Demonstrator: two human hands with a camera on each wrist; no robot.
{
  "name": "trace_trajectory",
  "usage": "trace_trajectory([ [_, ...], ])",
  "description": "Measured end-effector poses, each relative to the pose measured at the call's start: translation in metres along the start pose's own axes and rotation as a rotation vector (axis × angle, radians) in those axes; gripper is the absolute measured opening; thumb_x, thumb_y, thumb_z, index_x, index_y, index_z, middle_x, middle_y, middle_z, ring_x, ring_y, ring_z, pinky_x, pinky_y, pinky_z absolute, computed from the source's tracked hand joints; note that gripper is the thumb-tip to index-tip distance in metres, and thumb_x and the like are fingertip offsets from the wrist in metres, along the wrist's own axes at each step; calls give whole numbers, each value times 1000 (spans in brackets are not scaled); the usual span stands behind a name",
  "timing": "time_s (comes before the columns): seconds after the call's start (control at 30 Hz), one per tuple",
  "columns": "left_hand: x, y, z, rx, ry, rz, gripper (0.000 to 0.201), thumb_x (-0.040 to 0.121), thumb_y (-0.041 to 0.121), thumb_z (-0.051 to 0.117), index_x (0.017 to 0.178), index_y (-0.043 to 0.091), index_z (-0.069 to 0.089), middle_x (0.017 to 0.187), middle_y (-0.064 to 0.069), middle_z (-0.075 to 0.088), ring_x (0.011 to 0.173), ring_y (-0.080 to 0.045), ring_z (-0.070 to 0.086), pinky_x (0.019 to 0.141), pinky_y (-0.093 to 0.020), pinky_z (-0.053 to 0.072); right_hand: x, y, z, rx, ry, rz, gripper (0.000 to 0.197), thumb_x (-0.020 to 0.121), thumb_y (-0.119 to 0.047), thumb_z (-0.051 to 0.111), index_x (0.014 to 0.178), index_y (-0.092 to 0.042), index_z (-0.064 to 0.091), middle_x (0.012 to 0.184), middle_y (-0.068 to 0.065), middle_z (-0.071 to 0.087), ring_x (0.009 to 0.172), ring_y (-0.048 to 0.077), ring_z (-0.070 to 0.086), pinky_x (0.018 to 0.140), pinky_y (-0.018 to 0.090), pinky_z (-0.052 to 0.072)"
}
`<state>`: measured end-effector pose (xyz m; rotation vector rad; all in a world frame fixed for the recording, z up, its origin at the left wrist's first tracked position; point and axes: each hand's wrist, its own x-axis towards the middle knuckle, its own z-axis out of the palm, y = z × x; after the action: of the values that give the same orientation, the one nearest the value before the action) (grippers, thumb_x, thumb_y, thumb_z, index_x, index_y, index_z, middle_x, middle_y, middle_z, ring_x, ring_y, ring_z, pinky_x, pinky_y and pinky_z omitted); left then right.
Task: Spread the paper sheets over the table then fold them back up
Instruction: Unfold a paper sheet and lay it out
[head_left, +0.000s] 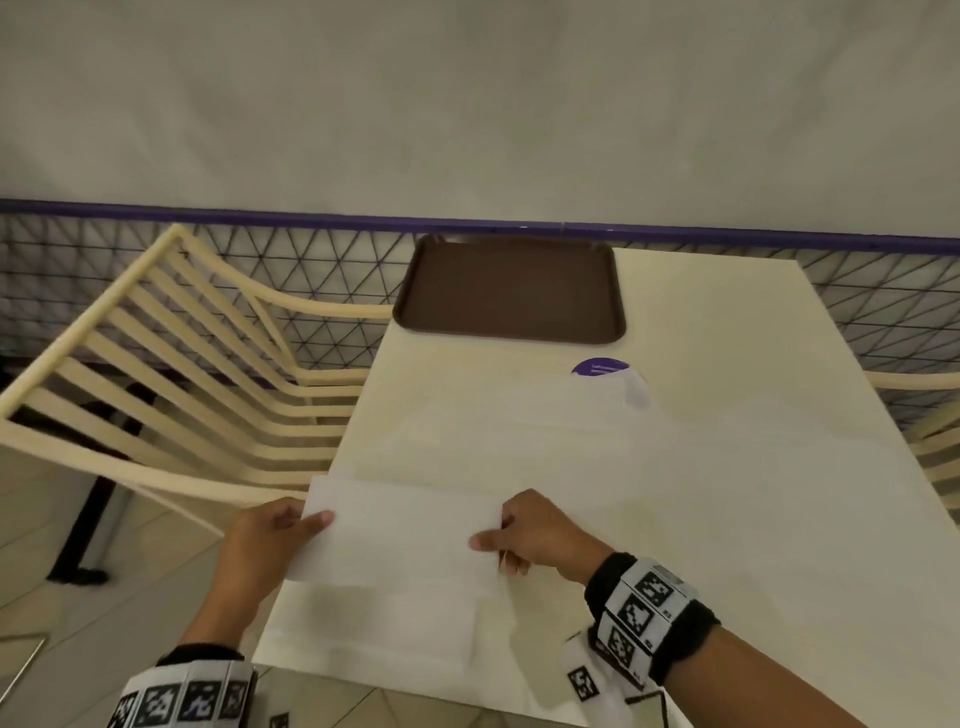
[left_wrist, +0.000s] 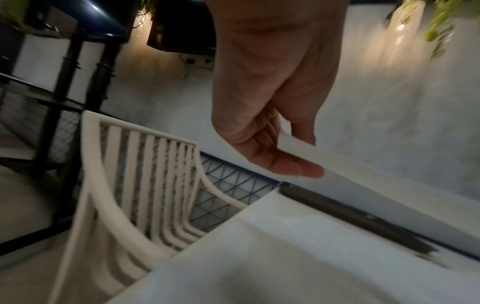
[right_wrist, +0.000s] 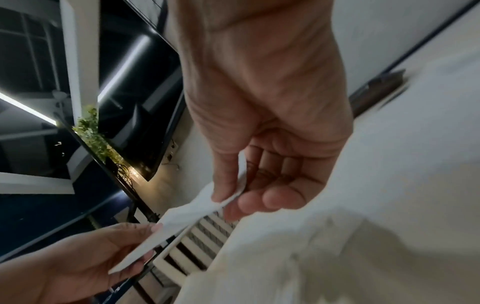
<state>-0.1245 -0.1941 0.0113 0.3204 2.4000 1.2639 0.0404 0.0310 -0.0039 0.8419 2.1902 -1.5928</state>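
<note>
A white folded paper sheet (head_left: 405, 535) hangs just above the near left part of the cream table (head_left: 727, 493). My left hand (head_left: 280, 530) pinches its left edge, thumb on top. My right hand (head_left: 519, 535) pinches its right edge between thumb and fingers. In the right wrist view the folded sheet (right_wrist: 182, 218) runs edge-on between the right hand (right_wrist: 231, 199) and the left hand (right_wrist: 109, 253). In the left wrist view the left hand (left_wrist: 293, 156) grips the sheet (left_wrist: 363, 185). Other thin sheets (head_left: 493, 431) lie spread flat on the table, pale and hard to tell apart.
A brown tray (head_left: 511, 288) lies at the table's far edge. A purple round sticker (head_left: 600, 368) shows beside the spread sheets. A cream slatted chair (head_left: 182, 364) stands left of the table, another chair (head_left: 930, 436) at the right. A wire mesh fence (head_left: 311, 260) runs behind.
</note>
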Motion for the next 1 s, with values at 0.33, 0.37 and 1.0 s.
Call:
trace_trajectory([
  [0.33,9,-66,1,333,-73,-178,23,79,24,72,76,2,66,73,-9,65,71,-24,58,64,-30,41,11,25,64,-201,-39,148,38,79,-35,71,51,-18,53,50,-8,59,42,3,50,53,18,46],
  [0.37,7,-68,3,340,-55,-170,19,79,22,72,76,5,66,75,-8,66,73,-25,59,65,-31,41,11,26,68,-253,-21,161,37,78,-38,71,53,-18,51,53,-7,58,47,5,52,57,21,46],
  [1.0,115,35,160,534,-214,402,33,90,17,57,121,6,55,122,-13,56,113,-29,51,96,-36,40,-48,90,-79,-235,509,30,34,81,-17,67,64,-42,51,62,-12,59,57,-1,55,57,12,40],
])
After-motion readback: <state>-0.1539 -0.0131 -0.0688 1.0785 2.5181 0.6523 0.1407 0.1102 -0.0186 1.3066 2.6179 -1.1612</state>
